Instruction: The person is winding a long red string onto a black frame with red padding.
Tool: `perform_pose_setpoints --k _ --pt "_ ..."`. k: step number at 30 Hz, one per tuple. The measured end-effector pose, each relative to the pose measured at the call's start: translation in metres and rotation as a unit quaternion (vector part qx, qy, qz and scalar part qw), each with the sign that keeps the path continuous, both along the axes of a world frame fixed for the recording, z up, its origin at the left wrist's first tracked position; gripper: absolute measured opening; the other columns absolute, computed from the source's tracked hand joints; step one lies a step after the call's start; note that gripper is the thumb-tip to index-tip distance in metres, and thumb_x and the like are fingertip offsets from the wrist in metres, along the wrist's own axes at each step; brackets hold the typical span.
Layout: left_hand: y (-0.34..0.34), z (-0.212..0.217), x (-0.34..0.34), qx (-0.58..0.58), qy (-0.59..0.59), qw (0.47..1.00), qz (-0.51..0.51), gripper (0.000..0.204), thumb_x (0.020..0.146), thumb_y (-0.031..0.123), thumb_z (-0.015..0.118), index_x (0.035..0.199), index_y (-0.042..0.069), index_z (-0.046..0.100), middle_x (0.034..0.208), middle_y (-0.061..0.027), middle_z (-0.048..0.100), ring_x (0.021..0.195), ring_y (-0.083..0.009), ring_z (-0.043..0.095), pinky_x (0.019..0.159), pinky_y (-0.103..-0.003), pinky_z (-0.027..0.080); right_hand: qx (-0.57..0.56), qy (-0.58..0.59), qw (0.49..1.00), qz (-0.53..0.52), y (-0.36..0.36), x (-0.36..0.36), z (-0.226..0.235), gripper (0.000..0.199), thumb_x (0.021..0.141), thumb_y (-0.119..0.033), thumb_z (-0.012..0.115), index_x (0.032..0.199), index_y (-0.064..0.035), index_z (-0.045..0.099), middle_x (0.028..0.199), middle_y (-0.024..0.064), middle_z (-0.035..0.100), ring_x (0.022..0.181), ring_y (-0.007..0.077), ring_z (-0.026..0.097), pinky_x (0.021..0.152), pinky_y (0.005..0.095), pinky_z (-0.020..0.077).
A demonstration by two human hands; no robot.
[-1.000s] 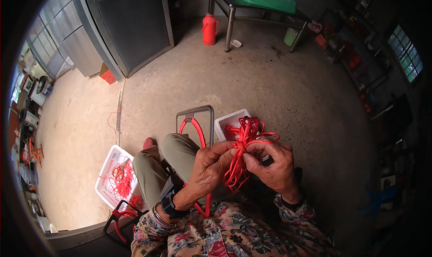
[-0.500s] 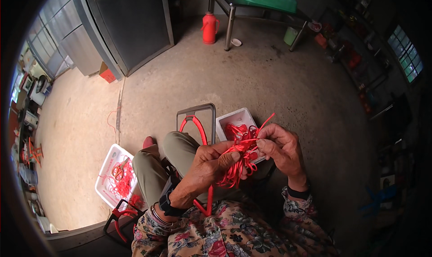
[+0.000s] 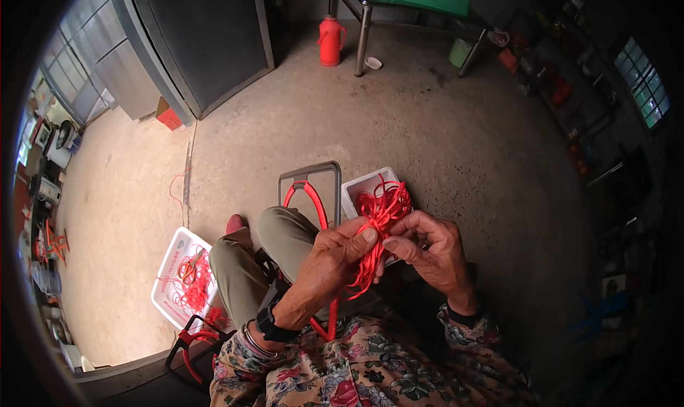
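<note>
A looped bundle of red cord (image 3: 385, 206) is gathered at its middle between my hands, over my lap. My left hand (image 3: 340, 250) grips the bundle from the left, its thumb pressed on the gathered part. From the right, my right hand (image 3: 429, 249) pinches at the same spot, thumb and forefinger close together on the cord. Loops fan out above the fingers and more strands hang below them. Behind the bundle stands a white foam box (image 3: 349, 197), partly hidden, with more red cord inside.
A white tray (image 3: 165, 273) of tangled red cord and scissors (image 3: 189, 270) sits on the floor at left. A grey metal frame with a red-wrapped loop (image 3: 311, 188) stands by my knee. Farther off are a red thermos (image 3: 330, 42), a table (image 3: 364, 37) and a dark door (image 3: 206, 44).
My right hand has moved slightly left and down, closer to my left hand. The cord end that stuck out at upper right no longer shows there; the loops now spread upward.
</note>
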State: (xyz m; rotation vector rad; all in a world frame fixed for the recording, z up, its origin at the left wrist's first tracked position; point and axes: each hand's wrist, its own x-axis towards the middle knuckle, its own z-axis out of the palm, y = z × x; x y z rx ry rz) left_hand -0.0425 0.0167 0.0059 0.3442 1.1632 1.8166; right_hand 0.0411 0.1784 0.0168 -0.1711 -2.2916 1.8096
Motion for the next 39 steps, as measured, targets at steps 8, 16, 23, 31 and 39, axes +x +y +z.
perform_pose_setpoints --k 8,16,23,31,39 --pt "-0.002 -0.010 0.003 -0.055 0.156 0.986 0.039 0.025 0.095 0.024 0.056 0.096 0.000 0.064 0.069 0.0049 0.056 0.060 -0.0024 0.045 0.051 -0.019 0.034 -0.159 -0.048 0.986 0.019 0.027 0.009 -0.005 0.014 0.088 -0.012 0.061 0.090 0.0015 0.060 0.072 0.0005 0.059 0.061 0.0041 0.052 0.055 0.0193 0.0419" --pt "-0.003 -0.014 0.003 -0.021 0.037 0.999 0.021 0.029 0.091 0.027 0.062 0.096 -0.001 0.064 0.076 0.0015 0.061 0.063 -0.0042 0.051 0.055 -0.020 0.040 -0.287 -0.056 0.954 0.065 0.036 0.009 -0.022 0.015 0.086 -0.015 0.059 0.089 -0.0003 0.059 0.066 -0.0009 0.055 0.056 0.0042 0.048 0.051 0.0192 0.0387" --pt "-0.009 -0.017 0.003 0.064 -0.091 0.993 -0.042 0.031 0.091 0.028 0.062 0.103 -0.001 0.064 0.086 0.0003 0.065 0.074 -0.0044 0.057 0.065 -0.019 0.045 -0.104 -0.030 0.994 0.034 0.031 0.007 -0.028 0.016 0.090 -0.017 0.060 0.094 -0.0015 0.059 0.073 -0.0032 0.056 0.060 0.0020 0.045 0.054 0.0181 0.0387" --pt "-0.004 -0.016 0.001 0.013 -0.021 0.999 -0.032 0.029 0.093 0.027 0.060 0.103 0.000 0.063 0.079 0.0033 0.059 0.068 -0.0030 0.050 0.060 -0.019 0.040 0.043 0.109 0.993 -0.034 0.018 0.011 -0.006 0.018 0.081 -0.011 0.072 0.094 -0.0008 0.063 0.076 0.0031 0.060 0.070 0.0084 0.057 0.062 0.0229 0.0466" --pt "-0.005 -0.018 0.003 -0.014 0.071 0.996 -0.049 0.027 0.093 0.028 0.059 0.091 0.001 0.063 0.079 0.0056 0.053 0.065 -0.0029 0.043 0.057 -0.019 0.033 0.193 0.141 0.971 0.010 0.006 -0.001 -0.004 0.010 0.081 -0.002 0.066 0.090 -0.0001 0.060 0.076 0.0103 0.060 0.065 0.0223 0.061 0.059 0.0314 0.0472"
